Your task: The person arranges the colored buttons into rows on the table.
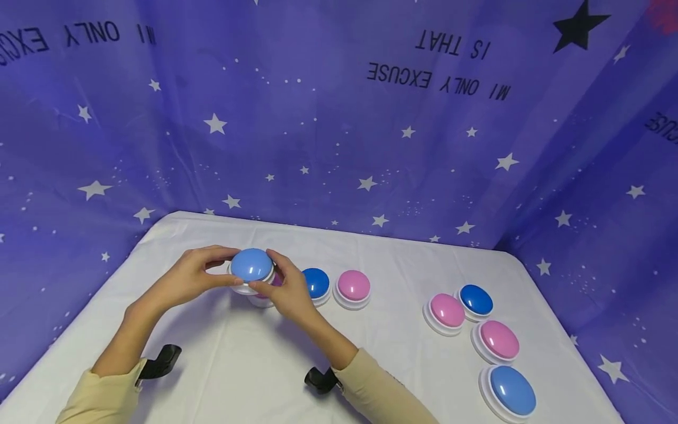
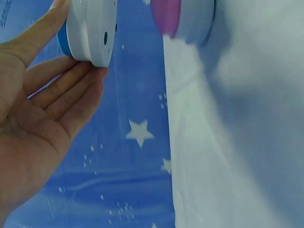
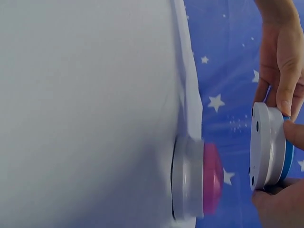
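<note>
A light-blue domed push button [image 1: 251,265] with a white round base is held up off the table between both hands. My left hand [image 1: 196,274] grips its left side, thumb at the near edge and fingers at the far edge. My right hand [image 1: 290,291] pinches the opposite side. In the right wrist view the button's flat white underside [image 3: 256,147], dotted with small dark holes, faces the table. Below it stands a pink push button [image 3: 190,180], mostly covered in the head view, with a visible gap between the two.
Just right of the hands sit a dark-blue button [image 1: 316,283] and a pink button [image 1: 354,285]. Farther right is a group of several buttons, among them a light-blue one [image 1: 512,390] nearest the front. A purple star-print curtain [image 1: 318,118] borders the white-covered table [image 1: 238,365].
</note>
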Tool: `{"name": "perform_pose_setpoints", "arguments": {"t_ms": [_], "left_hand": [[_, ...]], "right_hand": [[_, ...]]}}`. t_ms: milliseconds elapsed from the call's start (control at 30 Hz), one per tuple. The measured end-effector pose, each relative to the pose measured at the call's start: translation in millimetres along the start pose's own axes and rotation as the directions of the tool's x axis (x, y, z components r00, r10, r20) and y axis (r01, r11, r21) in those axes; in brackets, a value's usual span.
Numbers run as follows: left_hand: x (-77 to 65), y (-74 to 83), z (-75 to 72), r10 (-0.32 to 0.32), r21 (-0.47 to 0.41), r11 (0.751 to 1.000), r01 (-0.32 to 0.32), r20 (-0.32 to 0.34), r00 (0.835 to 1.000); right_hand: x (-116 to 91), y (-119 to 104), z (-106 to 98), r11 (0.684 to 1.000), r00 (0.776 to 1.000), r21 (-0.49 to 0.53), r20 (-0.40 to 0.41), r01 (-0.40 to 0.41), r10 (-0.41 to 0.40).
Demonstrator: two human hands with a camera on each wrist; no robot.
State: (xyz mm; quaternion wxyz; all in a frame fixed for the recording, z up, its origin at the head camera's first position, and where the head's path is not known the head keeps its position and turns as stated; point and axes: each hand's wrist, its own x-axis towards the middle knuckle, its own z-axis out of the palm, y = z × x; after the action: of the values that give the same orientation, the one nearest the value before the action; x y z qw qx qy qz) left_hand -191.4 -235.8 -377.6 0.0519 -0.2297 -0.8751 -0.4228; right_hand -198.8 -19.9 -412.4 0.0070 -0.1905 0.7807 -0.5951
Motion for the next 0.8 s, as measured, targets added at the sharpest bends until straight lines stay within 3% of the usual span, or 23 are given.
{"name": "perform_pose_setpoints", "arguments": {"t_ms": [300,800], "left_hand": [[-19.9,-26.0,-18.5,0.009,-0.004,1.0,-0.009,-0.015,1.0],[-31.3,-59.1,-21.1,0.004,-0.111,0.994,-0.003,0.009,1.0]], "right_hand": [[3,-4,38,0.992,1.0,-0.125,-0.007,0.028,-0.029],[16,-2,77,0.961,0.998,-0.275,-0.061,-0.013,-0.004]]}}
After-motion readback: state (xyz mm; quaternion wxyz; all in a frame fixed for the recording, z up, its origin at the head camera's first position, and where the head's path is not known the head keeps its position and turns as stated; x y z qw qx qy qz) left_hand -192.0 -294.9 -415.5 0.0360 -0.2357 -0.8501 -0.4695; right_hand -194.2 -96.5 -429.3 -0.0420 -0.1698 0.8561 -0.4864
